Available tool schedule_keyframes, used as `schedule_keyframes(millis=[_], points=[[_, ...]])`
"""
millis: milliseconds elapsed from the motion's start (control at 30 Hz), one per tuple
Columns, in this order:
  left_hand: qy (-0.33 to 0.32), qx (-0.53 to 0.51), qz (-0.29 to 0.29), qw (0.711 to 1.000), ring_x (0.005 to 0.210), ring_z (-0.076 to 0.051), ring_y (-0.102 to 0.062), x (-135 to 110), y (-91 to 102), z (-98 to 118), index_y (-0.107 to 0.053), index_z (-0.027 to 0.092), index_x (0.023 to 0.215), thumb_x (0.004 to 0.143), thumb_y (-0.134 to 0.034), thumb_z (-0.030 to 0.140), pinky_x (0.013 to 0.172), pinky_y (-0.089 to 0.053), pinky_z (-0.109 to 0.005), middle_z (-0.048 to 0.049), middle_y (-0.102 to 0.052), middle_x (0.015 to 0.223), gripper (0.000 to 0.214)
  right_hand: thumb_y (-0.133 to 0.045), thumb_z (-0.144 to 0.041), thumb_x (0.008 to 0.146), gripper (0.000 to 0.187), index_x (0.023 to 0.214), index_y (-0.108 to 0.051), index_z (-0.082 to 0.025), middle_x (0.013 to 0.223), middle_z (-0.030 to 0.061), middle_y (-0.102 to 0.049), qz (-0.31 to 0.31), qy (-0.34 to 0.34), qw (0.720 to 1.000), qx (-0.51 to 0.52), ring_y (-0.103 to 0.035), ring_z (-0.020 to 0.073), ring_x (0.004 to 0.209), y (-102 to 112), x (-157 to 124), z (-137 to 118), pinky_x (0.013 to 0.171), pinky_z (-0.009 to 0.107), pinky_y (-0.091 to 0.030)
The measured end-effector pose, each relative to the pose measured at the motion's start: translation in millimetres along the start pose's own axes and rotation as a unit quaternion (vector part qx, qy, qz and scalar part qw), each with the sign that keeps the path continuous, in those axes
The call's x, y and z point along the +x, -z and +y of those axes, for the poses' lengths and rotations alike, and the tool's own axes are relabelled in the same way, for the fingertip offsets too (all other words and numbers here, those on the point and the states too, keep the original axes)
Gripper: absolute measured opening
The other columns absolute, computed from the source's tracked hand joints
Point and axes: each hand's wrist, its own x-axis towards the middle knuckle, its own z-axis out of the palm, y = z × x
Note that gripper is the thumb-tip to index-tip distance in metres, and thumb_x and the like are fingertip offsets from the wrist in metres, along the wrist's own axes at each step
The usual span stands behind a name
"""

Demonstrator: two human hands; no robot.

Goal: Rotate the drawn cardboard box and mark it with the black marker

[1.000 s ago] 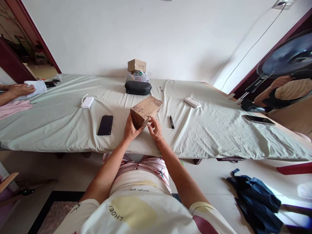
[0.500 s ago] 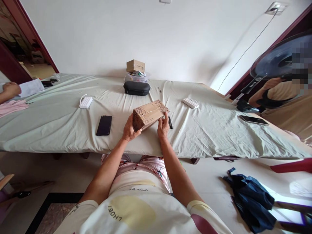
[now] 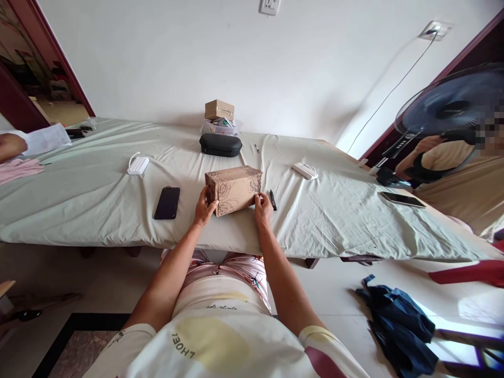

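Turned since half a second ago, the cardboard box (image 3: 233, 189) now stands level on the sheet (image 3: 98, 199), its long side facing the person. Left hand (image 3: 203, 208) presses its thumb on the left end; right hand (image 3: 263, 208) touches the right end with curled fingers. Just beside it lies a pen (image 3: 272, 199); a black phone (image 3: 167, 202) lies further left.

Phone (image 3: 167, 202) left of box (image 3: 233, 190); pen (image 3: 272, 199) right.

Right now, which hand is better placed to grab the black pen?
Probably the right hand: the black pen lies just beside it, while the left hand holds the far end of the cardboard box.
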Motion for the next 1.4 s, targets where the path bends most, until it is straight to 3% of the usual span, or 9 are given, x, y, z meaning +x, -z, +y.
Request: schedule_keyframes(millis=[233,500,733,867,1033,1133,1200,1300,1400], points=[[-0.018,-0.011,0.035,0.999,0.13,-0.028,-0.062,8,5.0,-5,-0.046,0.02,0.145,0.093,-0.05,0.06,0.109,-0.052,-0.044,-0.0154,-0.063,0.138,0.065,-0.052,-0.07,0.088,0.059,0.101,-0.077,-0.018,0.082,0.0048,-0.066,0.051,0.073,0.996,0.002,-0.058,0.0196,0.077,-4,-3,2,0.08,0.036,-0.049],[-0.019,0.052,0.036,0.998,0.138,-0.026,-0.057,5,7.8,9,-0.051,0.02,0.142,0.101,-0.038,0.063,0.116,-0.047,-0.041,-0.0149,-0.06,0.146,0.061,-0.054,-0.068,0.091,0.056,0.096,-0.074,-0.016,0.079,0.0044,-0.067,0.0,0.068,0.992,0.102,-0.06,0.0188,0.076,-6,-1,6,0.077,0.034,-0.053],[-0.037,0.051,-0.02,0.998,0.132,-0.029,-0.061,3,2.0,18,-0.042,0.02,0.152,0.094,-0.053,0.067,0.107,-0.053,-0.042,-0.0168,-0.059,0.146,0.075,-0.049,-0.067,0.093,0.054,0.099,-0.07,-0.017,0.08,0.0029,-0.065,0.033,0.067,0.989,0.127,-0.058,0.0175,0.072,-4,-5,1,0.073,0.033,-0.051],[-0.033,0.071,0.012,0.997,0.119,-0.028,-0.067,1,1.5,18,-0.05,0.018,0.145,0.093,-0.055,0.066,0.096,-0.058,-0.039,-0.0165,-0.064,0.136,0.071,-0.047,-0.064,0.095,0.052,0.11,-0.067,-0.018,0.077,-0.0004,-0.06,0.067,0.094,0.984,0.139,-0.054,0.0158,0.07,-1,-8,-4,0.072,0.031,-0.049],[-0.011,0.156,0.054,0.986,0.106,-0.028,-0.07,-1,2.0,10,-0.059,0.014,0.135,0.098,-0.045,0.065,0.097,-0.056,-0.043,-0.0166,-0.071,0.116,0.064,-0.048,-0.061,0.096,0.046,0.093,-0.066,-0.019,0.081,0.0019,-0.063,0.081,0.106,0.984,0.119,-0.057,0.0167,0.075,-2,-6,-2,0.076,0.031,-0.051],[-0.045,0.226,0.106,0.967,0.127,-0.032,-0.063,-3,-2.2,8,-0.049,0.014,0.148,0.098,-0.05,0.062,0.109,-0.05,-0.047,-0.0224,-0.064,0.137,0.069,-0.049,-0.058,0.096,0.044,0.102,-0.068,-0.019,0.09,0.0058,-0.066,0.101,0.13,0.983,0.082,-0.061,0.0193,0.08,-3,-5,0,0.082,0.037,-0.055],[-0.091,0.285,0.121,0.947,0.147,-0.037,-0.046,-6,-6.9,12,-0.046,0.014,0.153,0.097,-0.054,0.055,0.121,-0.038,-0.054,-0.0246,-0.048,0.156,0.07,-0.049,-0.054,0.097,0.043,0.117,-0.068,-0.02,0.108,0.011,-0.068,0.13,0.173,0.976,0.033,-0.065,0.024,0.095,-3,-7,-2,0.093,0.045,-0.054],[-0.158,0.343,0.054,0.925,0.159,-0.037,-0.027,-12,-15.7,22,-0.052,0.023,0.152,0.097,-0.054,0.037,0.128,-0.018,-0.063,-0.0162,-0.038,0.167,0.057,-0.049,-0.044,0.099,0.044,0.135,-0.064,-0.024,0.135,0.0149,-0.063,0.109,0.27,0.955,-0.062,-0.058,0.0301,0.129,-6,-21,-12,0.113,0.054,-0.044],[-0.198,0.363,-0.044,0.909,0.16,-0.033,-0.026,-17,-23.1,29,-0.052,0.031,0.153,0.096,-0.05,0.022,0.13,-0.01,-0.065,-0.0091,-0.044,0.165,0.058,-0.05,-0.035,0.1,0.045,0.143,-0.061,-0.028,0.147,0.0118,-0.06,-0.006,0.369,0.92,-0.131,-0.048,0.0298,0.145,-12,-39,-26,0.124,0.056,-0.029]])
